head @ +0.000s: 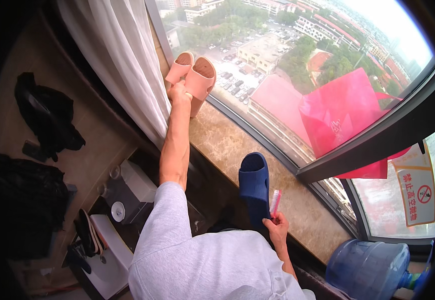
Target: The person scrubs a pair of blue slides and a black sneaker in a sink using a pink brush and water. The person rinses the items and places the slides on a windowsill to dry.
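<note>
My left hand [180, 92] reaches far forward to the window corner and grips a pair of pink slide slippers by their inner sides. The right one of the pair [201, 80] shows its strap and footbed; the left one [180, 67] is partly behind my hand. Close to my body, my right hand [278, 227] holds a navy blue slide slipper [254, 183] by its heel end. In the same hand is a pink-handled scrub brush [276, 202], its white bristles facing the slipper.
A stone windowsill [225, 138] runs along the window. White curtain [123, 63] hangs at left. A pink bag [341, 112] is by the window frame, and a large blue water jug [367, 268] lies at lower right. At left are a white tray with shoes [108, 258] and black bags [48, 108].
</note>
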The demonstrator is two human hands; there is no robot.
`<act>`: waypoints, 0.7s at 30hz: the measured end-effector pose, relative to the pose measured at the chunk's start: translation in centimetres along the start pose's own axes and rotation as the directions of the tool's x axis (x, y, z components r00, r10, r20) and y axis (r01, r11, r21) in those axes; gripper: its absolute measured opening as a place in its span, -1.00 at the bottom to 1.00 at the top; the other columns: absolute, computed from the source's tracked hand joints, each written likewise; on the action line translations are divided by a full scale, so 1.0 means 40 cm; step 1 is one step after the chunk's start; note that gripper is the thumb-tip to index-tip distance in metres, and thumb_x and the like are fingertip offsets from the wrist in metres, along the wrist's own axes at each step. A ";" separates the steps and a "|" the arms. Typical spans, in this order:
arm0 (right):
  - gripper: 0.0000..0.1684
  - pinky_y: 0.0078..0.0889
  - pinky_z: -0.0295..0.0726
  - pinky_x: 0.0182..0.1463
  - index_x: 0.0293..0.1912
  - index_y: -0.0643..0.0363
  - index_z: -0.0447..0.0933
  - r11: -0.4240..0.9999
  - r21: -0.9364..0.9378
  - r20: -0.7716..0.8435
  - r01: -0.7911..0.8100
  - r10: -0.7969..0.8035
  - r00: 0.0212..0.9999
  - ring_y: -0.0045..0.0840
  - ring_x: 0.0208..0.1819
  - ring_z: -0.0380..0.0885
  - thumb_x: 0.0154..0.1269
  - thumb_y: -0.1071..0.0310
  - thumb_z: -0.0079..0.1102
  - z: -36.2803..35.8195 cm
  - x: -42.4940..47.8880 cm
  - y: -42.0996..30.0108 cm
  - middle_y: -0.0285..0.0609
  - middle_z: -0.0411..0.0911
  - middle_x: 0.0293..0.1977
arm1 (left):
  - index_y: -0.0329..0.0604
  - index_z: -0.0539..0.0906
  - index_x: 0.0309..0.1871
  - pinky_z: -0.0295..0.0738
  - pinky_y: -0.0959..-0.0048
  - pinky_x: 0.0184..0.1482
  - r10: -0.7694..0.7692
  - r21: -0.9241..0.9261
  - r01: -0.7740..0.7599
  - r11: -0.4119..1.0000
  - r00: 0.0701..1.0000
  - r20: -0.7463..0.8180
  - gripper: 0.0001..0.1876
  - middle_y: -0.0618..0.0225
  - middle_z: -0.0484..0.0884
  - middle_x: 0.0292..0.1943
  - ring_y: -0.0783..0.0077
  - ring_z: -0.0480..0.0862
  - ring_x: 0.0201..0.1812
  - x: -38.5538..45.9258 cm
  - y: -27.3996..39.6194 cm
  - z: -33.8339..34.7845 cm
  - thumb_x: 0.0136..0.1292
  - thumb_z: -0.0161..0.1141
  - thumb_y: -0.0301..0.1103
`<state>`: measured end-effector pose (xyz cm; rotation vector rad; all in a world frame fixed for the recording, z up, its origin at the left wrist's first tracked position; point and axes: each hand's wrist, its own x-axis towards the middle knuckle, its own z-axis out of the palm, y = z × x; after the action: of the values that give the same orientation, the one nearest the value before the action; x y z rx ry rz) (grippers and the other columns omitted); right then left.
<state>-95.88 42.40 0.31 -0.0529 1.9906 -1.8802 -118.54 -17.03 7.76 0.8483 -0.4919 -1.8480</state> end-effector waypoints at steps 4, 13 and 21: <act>-0.79 -0.70 0.22 -0.38 -0.25 0.16 0.59 1.000 0.005 -0.014 0.000 0.000 1.000 -0.87 -0.46 0.26 0.14 0.50 0.46 0.003 0.000 -0.008 -0.60 0.36 -0.47 | -0.31 0.67 -0.01 0.77 0.15 -0.30 -0.073 0.017 0.075 0.997 0.994 -0.076 -0.72 0.18 0.72 -0.14 0.19 0.77 -0.25 -0.016 -0.008 0.005 0.22 0.26 -0.73; -0.79 -0.71 0.22 -0.38 -0.24 0.15 0.59 1.000 0.012 -0.010 0.010 -0.010 1.000 -0.88 -0.45 0.27 0.13 0.51 0.45 -0.003 0.001 0.017 -0.60 0.37 -0.46 | -0.38 0.65 0.04 0.78 0.13 -0.21 -0.087 0.003 0.087 0.996 0.996 -0.038 -0.71 0.13 0.72 -0.06 0.15 0.78 -0.18 -0.022 -0.005 0.017 0.34 0.39 -0.41; -0.77 -0.75 0.32 -0.30 -0.17 0.18 0.62 0.995 0.105 0.033 -0.004 0.000 0.999 -0.88 -0.39 0.36 0.18 0.56 0.43 -0.004 0.004 0.002 -0.57 0.48 -0.39 | -0.24 0.42 0.31 0.71 0.13 -0.02 -0.024 0.168 0.011 0.986 0.997 0.075 -0.54 0.15 0.61 -0.02 0.20 0.70 -0.10 -0.242 0.059 -0.068 0.45 0.24 -0.28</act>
<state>-96.05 42.52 0.20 -0.0515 1.8671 -1.9665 -112.61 -9.09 10.70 0.8983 -0.6983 -1.8795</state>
